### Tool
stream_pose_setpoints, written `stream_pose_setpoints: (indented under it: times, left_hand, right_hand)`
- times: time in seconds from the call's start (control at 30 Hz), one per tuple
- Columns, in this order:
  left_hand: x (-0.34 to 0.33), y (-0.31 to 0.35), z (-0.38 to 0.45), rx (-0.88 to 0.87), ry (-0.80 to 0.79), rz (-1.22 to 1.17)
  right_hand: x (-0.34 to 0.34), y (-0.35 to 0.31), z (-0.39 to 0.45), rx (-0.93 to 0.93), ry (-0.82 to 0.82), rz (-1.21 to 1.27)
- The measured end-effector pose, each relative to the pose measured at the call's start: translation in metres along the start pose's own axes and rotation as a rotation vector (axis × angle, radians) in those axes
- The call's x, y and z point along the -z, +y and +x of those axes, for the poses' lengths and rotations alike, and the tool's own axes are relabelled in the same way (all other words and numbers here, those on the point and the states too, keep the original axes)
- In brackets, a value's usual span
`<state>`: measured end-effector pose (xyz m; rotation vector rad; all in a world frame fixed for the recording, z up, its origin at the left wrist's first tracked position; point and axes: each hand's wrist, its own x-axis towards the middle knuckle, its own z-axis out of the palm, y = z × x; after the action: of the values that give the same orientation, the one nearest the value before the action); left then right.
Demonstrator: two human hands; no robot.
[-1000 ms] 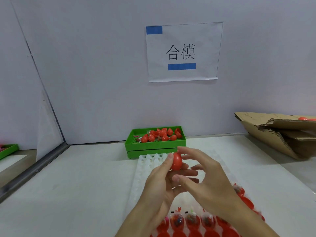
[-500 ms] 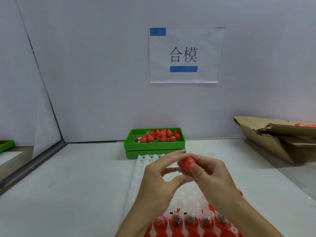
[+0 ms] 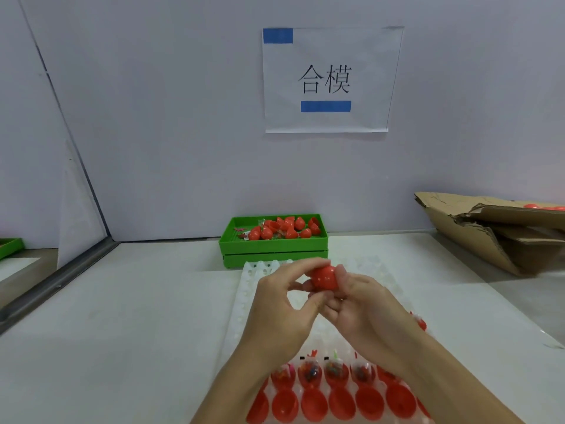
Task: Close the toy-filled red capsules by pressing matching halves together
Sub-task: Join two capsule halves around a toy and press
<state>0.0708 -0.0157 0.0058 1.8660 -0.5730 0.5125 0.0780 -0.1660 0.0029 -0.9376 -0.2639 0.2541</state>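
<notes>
- Both hands were up over the white surface (image 3: 128, 304), meeting around one glossy red plastic capsule (image 3: 323, 278) held above the far end of the white moulded plastic tray (image 3: 244, 289).
- The left hand (image 3: 275, 310) pinched the capsule: index finger curved over its top, thumb reaching in from below.
- The right hand (image 3: 363, 304) gripped the capsule from the right side, fingers curled round it (fingertips mostly hidden behind the red shell).
- Whether the capsule's two halves were fully seated together could not be told; no seam showed.
- At the near end of the tray sat a row of open red capsule halves w/ small colourful toys inside (image 3: 336, 373), and, nearer the camera, a row of empty-looking red halves (image 3: 342, 403).
- Behind the tray, against the pale wall, stood a green plastic crate (image 3: 272, 249) stacked on a second one, holding a loose pile of red capsule pieces (image 3: 286, 229) plus a few small wrappers.
- On the wall above hung a white paper sheet (image 3: 330, 81) w/ two black characters, a blue patch at its top-left corner and a blue bar below the characters.
- Far right: a torn brown cardboard box (image 3: 489, 231) lying open on the surface, w/ a bit of red showing at its top edge.
- Far left, beyond a grey divider: the corner of another green crate (image 3: 10, 249).
</notes>
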Motion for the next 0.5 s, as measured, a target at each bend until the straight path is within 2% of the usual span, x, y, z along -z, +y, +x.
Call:
stream_pose_setpoints:
  times: [0.27, 0.33, 0.4, 0.5]
  left_hand:
    - [-0.007, -0.002, 0.000, 0.032, 0.092, 0.077]
    - [-0.007, -0.004, 0.000, 0.035, 0.114, 0.111]
    - [-0.006, -0.004, 0.000, 0.028, 0.122, 0.151]
    - [-0.006, -0.002, 0.000, 0.018, 0.106, 0.195]
  right_hand:
    - [-0.007, -0.002, -0.002, -0.086, 0.058, 0.036]
    - [-0.004, -0.004, -0.001, -0.072, 0.131, -0.085]
    - [-0.002, -0.005, 0.000, 0.011, 0.225, -0.333]
    - [0.002, -0.007, -0.001, 0.160, 0.252, -0.587]
